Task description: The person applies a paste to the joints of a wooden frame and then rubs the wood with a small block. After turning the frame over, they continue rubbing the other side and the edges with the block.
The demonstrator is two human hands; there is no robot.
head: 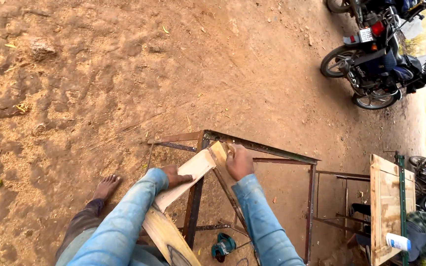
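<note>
Left hand presses the board flat on the metal frame while the right hand's grip, closed on something at the board's end, looks mid-sanding, work unfinished

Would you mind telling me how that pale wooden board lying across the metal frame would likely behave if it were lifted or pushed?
The pale board looks flat and straight, so probably stiff. It seems thin, likely light. It rests on narrow bars of the metal frame, so it might slide or tip if the left hand lets go.
</note>
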